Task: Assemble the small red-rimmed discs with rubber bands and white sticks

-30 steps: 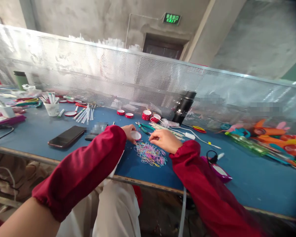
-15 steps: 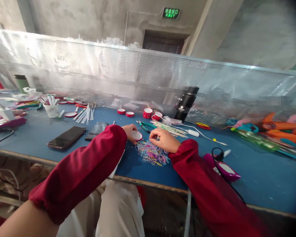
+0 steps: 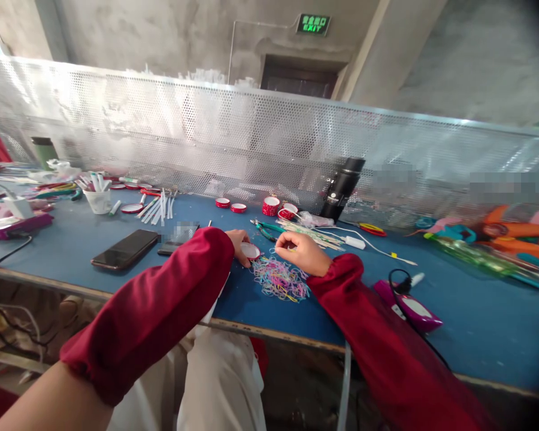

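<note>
My left hand (image 3: 238, 245) is closed around the edge of a small round red-sided piece with a white face (image 3: 250, 251), like a toy drum, lying low over the table. Just right of it, my right hand (image 3: 302, 251) hovers with thumb and fingertips pinched together. A thin pale band shows at those fingertips, partly hidden by the fingers. Below both hands lies a loose heap of thin coloured bands (image 3: 281, 281), in pink, purple, blue and yellow.
Behind my hands lie green-handled pliers (image 3: 269, 228), a bundle of thin sticks (image 3: 317, 234), more red round pieces (image 3: 270, 206) and a black flask (image 3: 341, 191). A phone (image 3: 124, 249) is at left, a purple box (image 3: 408, 306) at right. A perforated metal screen (image 3: 197, 137) borders the table.
The view has shifted slightly. My right hand has lifted a little off the heap, and a thin band now shows at its fingertips. My left hand keeps its hold on the round piece.
</note>
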`<state>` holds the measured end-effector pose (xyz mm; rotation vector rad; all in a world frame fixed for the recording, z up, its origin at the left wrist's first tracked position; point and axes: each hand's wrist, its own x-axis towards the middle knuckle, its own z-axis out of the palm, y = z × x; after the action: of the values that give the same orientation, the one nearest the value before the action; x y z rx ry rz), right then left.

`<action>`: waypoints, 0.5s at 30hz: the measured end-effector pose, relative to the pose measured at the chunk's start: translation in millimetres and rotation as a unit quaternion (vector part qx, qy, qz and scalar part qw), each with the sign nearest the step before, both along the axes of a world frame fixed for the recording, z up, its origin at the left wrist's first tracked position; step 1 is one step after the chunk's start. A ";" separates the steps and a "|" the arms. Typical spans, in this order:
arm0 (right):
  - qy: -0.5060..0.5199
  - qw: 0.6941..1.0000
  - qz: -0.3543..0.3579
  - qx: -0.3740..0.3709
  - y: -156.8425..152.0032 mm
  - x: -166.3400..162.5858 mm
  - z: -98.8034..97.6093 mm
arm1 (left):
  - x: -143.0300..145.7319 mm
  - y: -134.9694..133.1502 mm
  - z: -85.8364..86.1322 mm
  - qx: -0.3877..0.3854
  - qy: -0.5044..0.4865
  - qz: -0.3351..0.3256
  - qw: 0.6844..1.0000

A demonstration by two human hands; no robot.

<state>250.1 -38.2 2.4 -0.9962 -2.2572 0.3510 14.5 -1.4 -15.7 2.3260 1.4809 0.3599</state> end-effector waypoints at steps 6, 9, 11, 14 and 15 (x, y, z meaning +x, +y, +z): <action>0.007 1.000 0.003 -0.004 0.5 0.6 -0.9 | 0.3 4.4 -0.2 -0.004 0.036 -0.010 0.999; 0.009 1.000 0.003 -0.007 0.2 0.3 -0.8 | -0.3 4.1 -0.6 -0.016 0.051 -0.021 0.998; 0.012 1.000 0.004 -0.008 -0.7 -0.6 0.2 | 0.3 2.4 0.9 -0.008 0.043 -0.009 0.999; 0.020 1.000 -0.001 -0.001 -1.8 -2.4 1.6 | 5.6 -1.1 5.8 0.075 -0.012 0.014 0.997; 0.024 1.000 -0.003 0.006 -1.8 -3.0 1.5 | 9.0 -2.3 7.6 0.113 -0.042 0.002 0.993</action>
<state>247.1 -40.0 3.9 -0.9785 -2.2105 0.3538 23.5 -3.7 -8.1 2.4458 1.4705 0.6482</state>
